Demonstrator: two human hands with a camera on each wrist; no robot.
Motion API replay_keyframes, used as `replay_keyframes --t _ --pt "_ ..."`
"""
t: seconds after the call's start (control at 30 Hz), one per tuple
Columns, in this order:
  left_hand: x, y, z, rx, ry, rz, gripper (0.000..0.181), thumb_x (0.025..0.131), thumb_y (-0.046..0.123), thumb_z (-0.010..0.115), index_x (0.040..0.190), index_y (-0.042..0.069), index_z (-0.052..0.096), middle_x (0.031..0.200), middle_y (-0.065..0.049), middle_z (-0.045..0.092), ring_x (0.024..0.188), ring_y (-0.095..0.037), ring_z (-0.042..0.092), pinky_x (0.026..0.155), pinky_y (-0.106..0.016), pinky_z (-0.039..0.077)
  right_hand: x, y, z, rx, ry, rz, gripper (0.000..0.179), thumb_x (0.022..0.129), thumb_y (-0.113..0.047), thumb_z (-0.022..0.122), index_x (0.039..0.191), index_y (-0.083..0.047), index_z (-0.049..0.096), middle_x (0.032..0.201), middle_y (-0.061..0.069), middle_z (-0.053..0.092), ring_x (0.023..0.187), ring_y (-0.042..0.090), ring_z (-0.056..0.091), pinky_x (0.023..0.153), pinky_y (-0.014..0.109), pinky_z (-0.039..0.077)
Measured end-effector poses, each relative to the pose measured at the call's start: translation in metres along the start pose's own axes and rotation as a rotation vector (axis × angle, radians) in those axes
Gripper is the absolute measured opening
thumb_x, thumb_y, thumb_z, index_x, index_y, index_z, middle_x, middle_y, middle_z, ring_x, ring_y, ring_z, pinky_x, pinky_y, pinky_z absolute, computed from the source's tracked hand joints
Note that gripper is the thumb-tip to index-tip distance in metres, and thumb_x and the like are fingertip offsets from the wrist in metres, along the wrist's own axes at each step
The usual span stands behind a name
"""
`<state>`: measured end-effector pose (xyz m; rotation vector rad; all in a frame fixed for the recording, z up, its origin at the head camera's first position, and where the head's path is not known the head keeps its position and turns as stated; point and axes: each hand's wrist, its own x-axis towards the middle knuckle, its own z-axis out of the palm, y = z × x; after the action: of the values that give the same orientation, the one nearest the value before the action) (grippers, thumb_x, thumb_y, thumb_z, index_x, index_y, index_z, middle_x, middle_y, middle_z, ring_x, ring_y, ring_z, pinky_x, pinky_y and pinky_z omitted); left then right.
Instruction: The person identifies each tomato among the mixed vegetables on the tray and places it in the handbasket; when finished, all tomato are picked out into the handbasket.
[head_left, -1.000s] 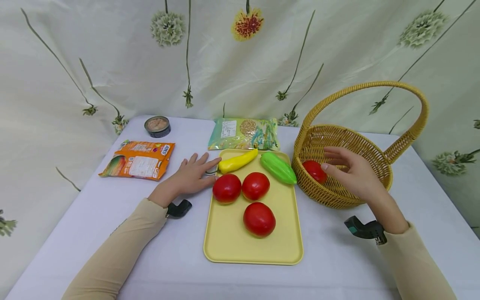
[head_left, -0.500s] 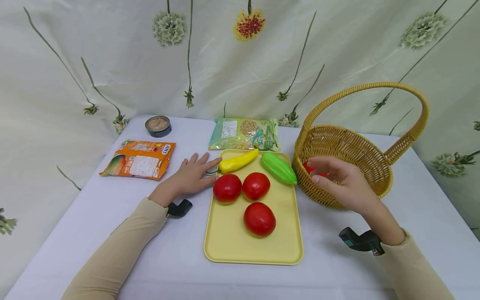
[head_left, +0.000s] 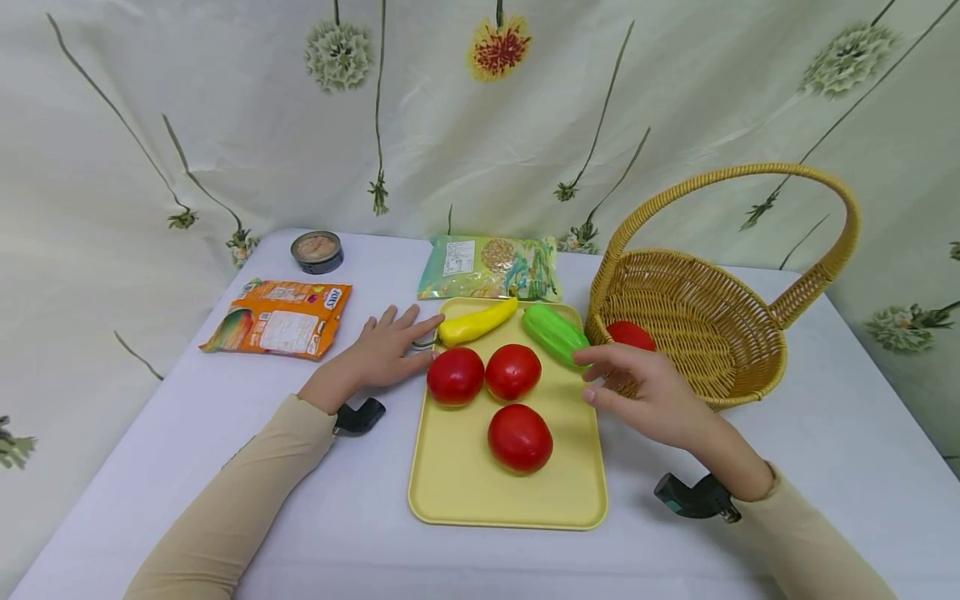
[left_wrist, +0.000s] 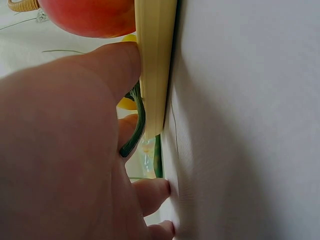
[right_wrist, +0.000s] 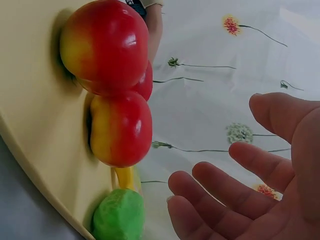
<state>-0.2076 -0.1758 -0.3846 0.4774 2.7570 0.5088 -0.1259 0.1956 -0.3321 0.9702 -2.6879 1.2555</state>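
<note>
Watching from my remote seat, I start at the close end of the worktop (head_left: pixel 322 525), where the yellow tray (head_left: pixel 502 504) lies flat. The front red fruit (head_left: pixel 520 439) sits on it, a little apart from the others.

Next I see the right hand (head_left: pixel 645 392), raised between the tray and the basket, its fingers released – loosely bent and spread, as the right wrist view shows. The left hand (head_left: pixel 385 352) rests palm down beside the tray, fingers released and fanned out, the thumb against the rim.

Just beyond that thumb, the left red fruit (head_left: pixel 455 377) and the middle red fruit (head_left: pixel 513 372) sit side by side on the tray. Behind them I have the green vegetable (head_left: pixel 551 329) at the right edge and the yellow pepper (head_left: pixel 476 323) at the left, its dark stem poking out near the left hand.

To the right stands the wicker basket (head_left: pixel 660 275) – one red fruit (head_left: pixel 632 334) inside, by its left wall. Farther back lie the orange packet (head_left: pixel 273 319), the green packet (head_left: pixel 491 268) and the round tin (head_left: pixel 317 252), before a flowered cloth (head_left: pixel 247 108).
</note>
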Motion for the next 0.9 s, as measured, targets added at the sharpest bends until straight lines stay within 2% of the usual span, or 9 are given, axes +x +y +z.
replay_keyframes --t 0.17,0.3,0.47,0.7,0.9 --pt "-0.001 0.0 -0.001 0.0 -0.001 -0.001 0.07 0.101 0.046 0.056 0.162 0.027 0.029 0.171 -0.022 0.014 0.155 -0.056 0.003 0.121 -0.076 0.003 0.001 0.004 0.011 0.011 -0.083 -0.054 0.037 0.089 -0.01 0.076 0.125 -0.003 0.068 0.118 0.013 0.073 0.099 0.028 0.071 0.082 0.028 0.061" --pt "-0.002 0.002 -0.001 -0.001 -0.002 0.001 0.07 0.101 0.045 0.056 0.162 0.026 0.029 0.171 -0.022 0.014 0.155 -0.055 0.004 0.121 -0.076 0.003 0.0 0.007 0.02 0.0 -0.138 -0.098 0.043 0.086 -0.014 0.08 0.126 -0.004 0.067 0.118 0.012 0.074 0.099 0.025 0.071 0.083 0.029 0.06" --pt "-0.001 0.001 -0.001 0.001 0.001 0.0 0.07 0.101 0.045 0.056 0.162 0.027 0.029 0.171 -0.022 0.015 0.155 -0.056 0.004 0.121 -0.076 0.003 -0.001 0.003 0.028 0.001 -0.188 -0.114 0.052 0.082 -0.02 0.084 0.129 -0.007 0.067 0.123 0.01 0.072 0.101 0.023 0.07 0.084 0.03 0.059" --pt "0.0 0.0 -0.001 -0.002 0.003 0.0 0.07 0.1 0.045 0.056 0.162 0.027 0.029 0.171 -0.022 0.015 0.155 -0.056 0.003 0.121 -0.076 0.002 -0.001 0.002 0.041 -0.001 -0.262 -0.123 0.057 0.08 -0.029 0.087 0.132 -0.018 0.065 0.124 -0.006 0.07 0.106 0.011 0.065 0.084 0.029 0.056" --pt "0.0 -0.002 0.001 -0.009 0.001 0.008 0.069 0.101 0.046 0.055 0.162 0.028 0.029 0.171 -0.022 0.014 0.155 -0.056 0.003 0.121 -0.076 0.002 -0.003 0.005 0.053 0.034 -0.313 -0.113 0.059 0.081 -0.029 0.087 0.135 -0.019 0.063 0.128 -0.005 0.068 0.11 0.008 0.062 0.093 0.03 0.056"
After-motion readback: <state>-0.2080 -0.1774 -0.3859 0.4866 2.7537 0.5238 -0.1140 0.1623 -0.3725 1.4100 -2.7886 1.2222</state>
